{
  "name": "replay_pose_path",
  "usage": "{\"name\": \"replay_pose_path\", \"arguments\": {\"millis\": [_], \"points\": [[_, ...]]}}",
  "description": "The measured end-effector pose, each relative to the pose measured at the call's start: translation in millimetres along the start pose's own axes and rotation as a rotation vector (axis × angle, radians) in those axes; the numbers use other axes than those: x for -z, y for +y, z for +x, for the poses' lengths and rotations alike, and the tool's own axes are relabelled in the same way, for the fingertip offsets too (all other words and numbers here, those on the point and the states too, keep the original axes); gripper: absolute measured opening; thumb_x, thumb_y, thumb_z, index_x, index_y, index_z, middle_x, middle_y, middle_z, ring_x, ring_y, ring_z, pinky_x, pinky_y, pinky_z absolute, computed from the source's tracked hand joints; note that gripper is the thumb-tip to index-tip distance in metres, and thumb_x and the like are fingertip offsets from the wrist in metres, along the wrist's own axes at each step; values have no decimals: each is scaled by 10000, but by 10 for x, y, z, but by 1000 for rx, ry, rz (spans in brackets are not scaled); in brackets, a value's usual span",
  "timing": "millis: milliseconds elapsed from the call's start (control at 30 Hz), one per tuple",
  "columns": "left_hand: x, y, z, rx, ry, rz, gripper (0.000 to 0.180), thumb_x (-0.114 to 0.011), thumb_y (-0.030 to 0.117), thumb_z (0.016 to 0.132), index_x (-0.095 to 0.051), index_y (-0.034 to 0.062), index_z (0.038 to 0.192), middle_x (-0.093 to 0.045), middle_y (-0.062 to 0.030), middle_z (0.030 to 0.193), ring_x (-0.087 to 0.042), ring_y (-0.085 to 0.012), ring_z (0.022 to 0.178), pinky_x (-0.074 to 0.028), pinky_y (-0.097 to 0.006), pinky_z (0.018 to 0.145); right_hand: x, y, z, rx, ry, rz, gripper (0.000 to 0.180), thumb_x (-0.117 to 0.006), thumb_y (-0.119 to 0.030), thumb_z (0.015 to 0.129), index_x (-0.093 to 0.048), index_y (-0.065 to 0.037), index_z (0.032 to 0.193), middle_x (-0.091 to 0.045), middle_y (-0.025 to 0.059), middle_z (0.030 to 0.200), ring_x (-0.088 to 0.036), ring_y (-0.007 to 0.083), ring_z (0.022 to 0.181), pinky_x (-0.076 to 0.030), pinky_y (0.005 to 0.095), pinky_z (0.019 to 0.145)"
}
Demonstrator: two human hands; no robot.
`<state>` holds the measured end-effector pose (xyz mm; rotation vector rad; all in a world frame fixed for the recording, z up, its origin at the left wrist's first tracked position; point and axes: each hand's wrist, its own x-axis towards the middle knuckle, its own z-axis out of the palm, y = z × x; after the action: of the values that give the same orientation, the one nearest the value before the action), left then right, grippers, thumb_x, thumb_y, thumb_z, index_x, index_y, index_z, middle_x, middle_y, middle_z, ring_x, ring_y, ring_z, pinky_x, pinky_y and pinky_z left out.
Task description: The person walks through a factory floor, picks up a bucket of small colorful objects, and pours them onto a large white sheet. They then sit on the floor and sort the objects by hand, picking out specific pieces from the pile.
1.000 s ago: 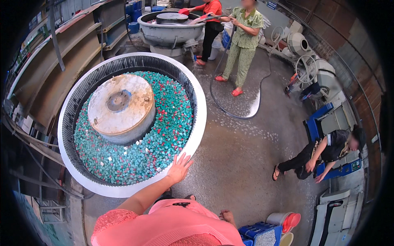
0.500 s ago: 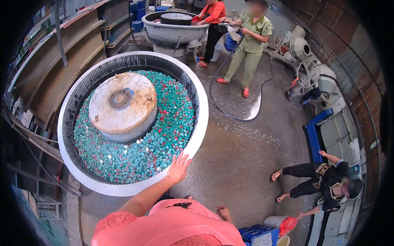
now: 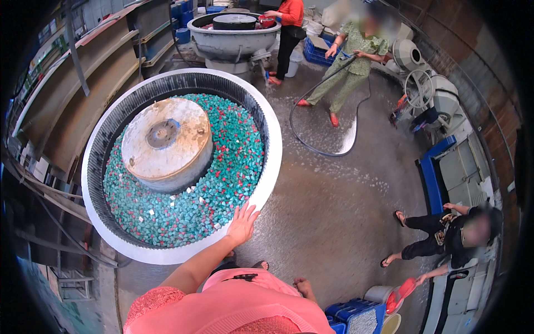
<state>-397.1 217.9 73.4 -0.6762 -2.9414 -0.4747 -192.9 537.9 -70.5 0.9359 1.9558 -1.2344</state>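
Observation:
My left hand (image 3: 243, 224) lies open with spread fingers on the pale, wide rim of a round vibratory tumbling bowl (image 3: 272, 150). Inside the bowl, many small teal and red tumbling stones (image 3: 236, 147), with a few white ones, surround a rusty, flat-topped central drum (image 3: 167, 133). No stone is in that hand. Low in front of my body is my right hand (image 3: 303, 288), partly hidden by my pink top, its fingers loosely curled and nothing visible in them.
A second grey bowl (image 3: 233, 42) stands at the back, beside a person in red. A person in green holds a hose (image 3: 311, 147). At right, a person in black holds a red scoop (image 3: 401, 292) near blue crates (image 3: 356, 314) and buckets. Concrete mixers (image 3: 445, 97) line the wall.
The person in black has shifted right and raised the red scoop from the bucket. The person in green has moved right with the hose. My left hand stays on the rim.

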Motion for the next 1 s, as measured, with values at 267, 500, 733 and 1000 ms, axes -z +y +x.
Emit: {"name": "replay_pose_path", "arguments": {"millis": [267,500,733,1000], "points": [[0,-4,6,0,-39,7,517,-509,132,727,-368,85,1222,-284,-121,1305,-148,-330,1272,-160,-512,1009,-58,153,35,-8,-27,41,227,-540,-212,825,-561,-27,955,-608,96,816,-588,184,646,-465,322,531],[0,16,23,-4,-34,-10,522,-521,114,713,-371,84,1212,-286,-124,1298,-145,-333,1271,-152,-519,1010,-8,308,94,-21,-18,48,224,-526,-211,832,-558,-25,953,-611,103,822,-597,191,646,-480,328,521],[26,15,27,-4,-39,-30,522,-528,102,707,-376,78,1206,-290,-127,1286,-148,-333,1268,-158,-518,1008,5,94,-44,12,-13,13,226,-519,-218,838,-556,-25,948,-614,95,802,-599,184,623,-471,304,495],[-25,27,50,2,-37,-18,506,-529,99,713,-386,82,1198,-297,-123,1281,-173,-318,1263,-150,-516,1011,25,205,72,-2,-28,65,176,-506,-145,821,-558,-36,948,-613,78,790,-592,174,613,-461,302,476]]}}
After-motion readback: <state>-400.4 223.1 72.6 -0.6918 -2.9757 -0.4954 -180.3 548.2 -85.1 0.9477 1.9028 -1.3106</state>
